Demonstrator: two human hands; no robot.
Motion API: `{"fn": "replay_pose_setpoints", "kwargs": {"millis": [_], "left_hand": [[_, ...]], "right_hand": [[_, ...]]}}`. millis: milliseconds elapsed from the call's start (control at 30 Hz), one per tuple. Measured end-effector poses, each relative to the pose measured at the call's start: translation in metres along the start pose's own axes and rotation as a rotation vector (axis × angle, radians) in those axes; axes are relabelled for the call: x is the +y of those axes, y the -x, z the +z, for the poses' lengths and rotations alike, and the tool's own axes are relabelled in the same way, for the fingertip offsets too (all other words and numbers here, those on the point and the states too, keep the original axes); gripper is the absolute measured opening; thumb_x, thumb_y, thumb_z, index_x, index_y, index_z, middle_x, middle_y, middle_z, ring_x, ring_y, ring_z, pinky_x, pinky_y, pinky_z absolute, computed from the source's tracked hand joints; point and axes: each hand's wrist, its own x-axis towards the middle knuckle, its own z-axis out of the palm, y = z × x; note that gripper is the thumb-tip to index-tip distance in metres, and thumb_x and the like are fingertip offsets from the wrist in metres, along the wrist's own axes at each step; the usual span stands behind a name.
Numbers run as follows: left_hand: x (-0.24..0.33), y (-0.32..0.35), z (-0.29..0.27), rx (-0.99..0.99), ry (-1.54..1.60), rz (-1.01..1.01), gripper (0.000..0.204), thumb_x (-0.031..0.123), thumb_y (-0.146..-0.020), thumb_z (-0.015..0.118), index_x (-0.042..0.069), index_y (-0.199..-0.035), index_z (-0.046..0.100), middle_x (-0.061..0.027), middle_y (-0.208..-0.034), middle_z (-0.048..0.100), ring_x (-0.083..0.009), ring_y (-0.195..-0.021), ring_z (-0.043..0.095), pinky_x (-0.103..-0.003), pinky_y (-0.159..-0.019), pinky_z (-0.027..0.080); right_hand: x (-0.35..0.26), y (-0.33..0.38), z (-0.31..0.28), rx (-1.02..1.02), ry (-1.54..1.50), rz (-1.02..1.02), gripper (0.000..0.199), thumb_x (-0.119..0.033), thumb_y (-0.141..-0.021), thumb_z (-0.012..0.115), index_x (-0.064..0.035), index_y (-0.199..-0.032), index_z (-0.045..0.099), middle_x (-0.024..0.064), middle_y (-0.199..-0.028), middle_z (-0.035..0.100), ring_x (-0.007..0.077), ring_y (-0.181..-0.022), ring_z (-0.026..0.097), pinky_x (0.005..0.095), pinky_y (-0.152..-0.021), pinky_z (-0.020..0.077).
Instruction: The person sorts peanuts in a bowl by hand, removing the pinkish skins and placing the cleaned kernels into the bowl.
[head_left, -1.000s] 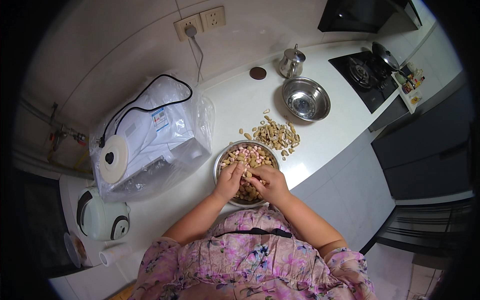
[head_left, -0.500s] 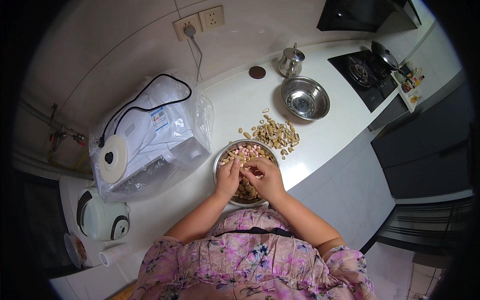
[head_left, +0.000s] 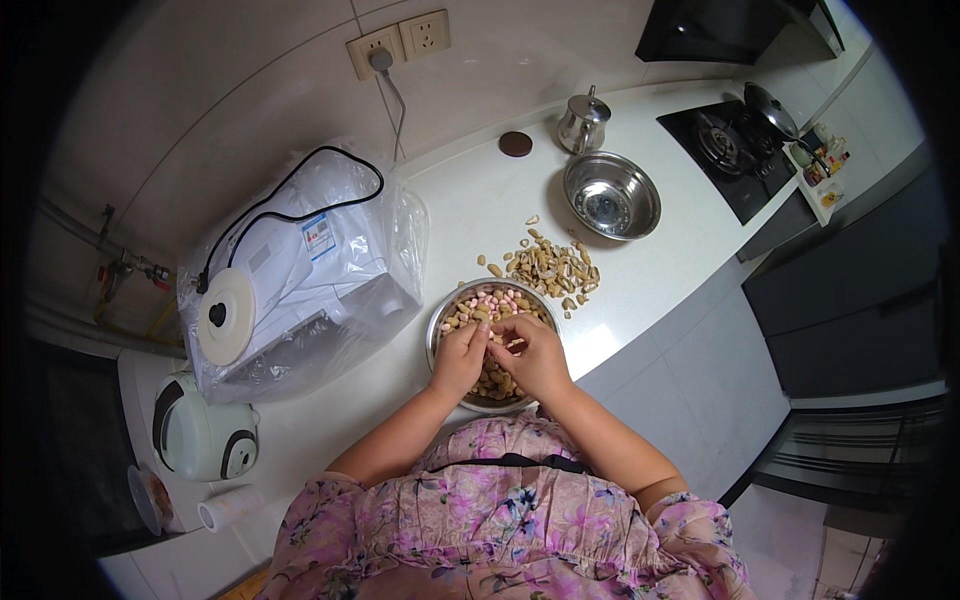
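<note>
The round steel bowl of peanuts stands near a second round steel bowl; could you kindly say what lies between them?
In the head view, a heap of tan peanut shells lies on the white counter between the peanut bowl and the second bowl.

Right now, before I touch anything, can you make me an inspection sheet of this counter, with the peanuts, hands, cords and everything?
Surface: glossy white stone-look countertop, loose bits scattered on it.
Job's things: round silver metal bowl holding tan unshelled peanuts and pink kernels.
Clutter: heap of tan peanut shells beyond the bowl; flat round brown disc.
Hands: left hand and right hand meet over the bowl; what they pinch is hidden.
Cables: looped black cord over the plastic-wrapped white appliance; grey plug in the cream wall socket.
Surroundings: black gas stove right; pale green rounded cooker left.
</note>
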Motion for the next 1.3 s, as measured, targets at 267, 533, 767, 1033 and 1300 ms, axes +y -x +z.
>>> {"fn": "replay_pose_setpoints", "kwargs": {"millis": [267, 533, 767, 1033, 1300], "left_hand": [[0.005, 0.001, -0.001, -0.025, 0.278, -0.263, 0.036, 0.026, -0.093, 0.041, 0.001, -0.071, 0.055, -0.0014, -0.058, 0.051, -0.0091, -0.051, 0.047, -0.023, -0.048, 0.038], [0.002, -0.001, 0.004, -0.091, 0.609, -0.568, 0.030, 0.031, -0.094, 0.040, 0.006, -0.085, 0.054, -0.0019, -0.066, 0.054, -0.0093, -0.053, 0.048, -0.021, -0.045, 0.036], [-0.006, 0.001, 0.002, -0.089, 0.669, -0.569, 0.022, 0.023, -0.092, 0.044, 0.003, -0.091, 0.053, -0.0053, -0.071, 0.055, -0.0107, -0.060, 0.051, -0.021, -0.054, 0.040], [-0.006, 0.003, 0.004, -0.184, 0.631, -0.497, 0.014, 0.012, -0.087, 0.054, 0.003, -0.097, 0.050, -0.0059, -0.079, 0.057, -0.0117, -0.068, 0.055, -0.022, -0.059, 0.044], [-0.024, 0.000, 0.002, -0.163, 0.502, -0.289, 0.015, -0.001, -0.083, 0.054, 0.000, -0.098, 0.049, -0.0059, -0.084, 0.058, -0.0109, -0.072, 0.058, -0.021, -0.062, 0.047]], "right_hand": [[0.006, -0.001, 0.002, -0.013, -0.010, -0.011, 0.014, -0.005, -0.073, 0.067, 0.0019, -0.082, 0.058, 0.0107, -0.079, 0.059, 0.0176, -0.065, 0.060, 0.0250, -0.058, 0.0509], [0.035, 0.004, 0.012, 0.014, -0.211, 0.143, 0.012, -0.009, -0.078, 0.063, 0.0013, -0.084, 0.058, 0.0070, -0.074, 0.059, 0.0127, -0.063, 0.059, 0.0229, -0.056, 0.0477], [0.050, 0.004, 0.014, 0.024, -0.661, 0.465, 0.013, -0.007, -0.084, 0.058, 0.0020, -0.092, 0.057, 0.0035, -0.076, 0.058, 0.0086, -0.066, 0.056, 0.0204, -0.058, 0.0492], [0.065, 0.008, 0.017, 0.036, -0.571, 0.395, 0.015, -0.009, -0.085, 0.057, 0.0018, -0.094, 0.057, 0.0045, -0.078, 0.060, 0.0079, -0.066, 0.057, 0.0200, -0.057, 0.0481], [0.052, 0.006, 0.011, -0.004, -0.704, 0.518, 0.014, -0.011, -0.087, 0.055, 0.0010, -0.094, 0.057, 0.0025, -0.073, 0.060, 0.0070, -0.064, 0.056, 0.0185, -0.057, 0.0460]]}}
